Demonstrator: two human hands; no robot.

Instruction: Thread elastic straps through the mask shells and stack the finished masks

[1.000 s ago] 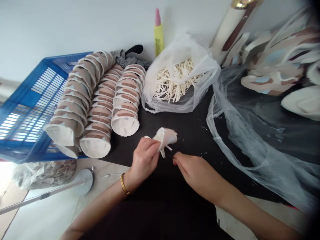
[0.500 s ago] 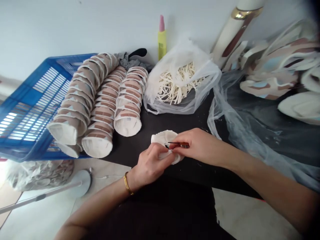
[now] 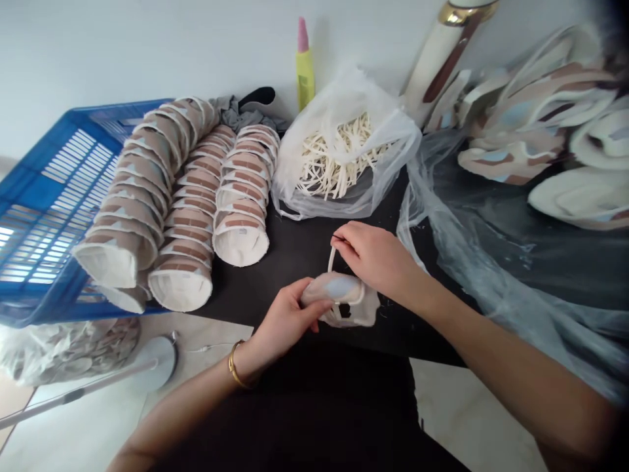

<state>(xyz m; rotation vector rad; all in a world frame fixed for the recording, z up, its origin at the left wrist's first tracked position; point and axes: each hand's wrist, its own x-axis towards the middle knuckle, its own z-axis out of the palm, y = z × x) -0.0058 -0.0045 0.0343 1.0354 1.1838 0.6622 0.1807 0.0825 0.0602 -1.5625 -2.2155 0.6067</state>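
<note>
My left hand (image 3: 295,305) is closed on a small shoe upper (image 3: 337,287), pinching its left end between thumb and fingers. The upper is beige with a light-blue patch and white lining, and a dark gap shows in it. Above it, my right hand (image 3: 376,259) is closed on a flat cream strip (image 3: 331,259), which stretches up taut from the upper. A thin dark tip, perhaps of a slim tool, pokes out at the right fingertips; most of it is hidden in the hand.
Several nested stacks of similar uppers (image 3: 240,244) lean by a blue crate (image 3: 44,196) at left. Behind my hands lies a clear plastic bag (image 3: 388,190) of cream strips (image 3: 339,157). A yellow bottle (image 3: 304,78) stands by the wall. More uppers (image 3: 511,157) lie on plastic at right.
The upper has turned in my left hand, now showing its beige and blue outside. My right hand has moved up, drawing the cream strip out above it. The view has shifted slightly.
</note>
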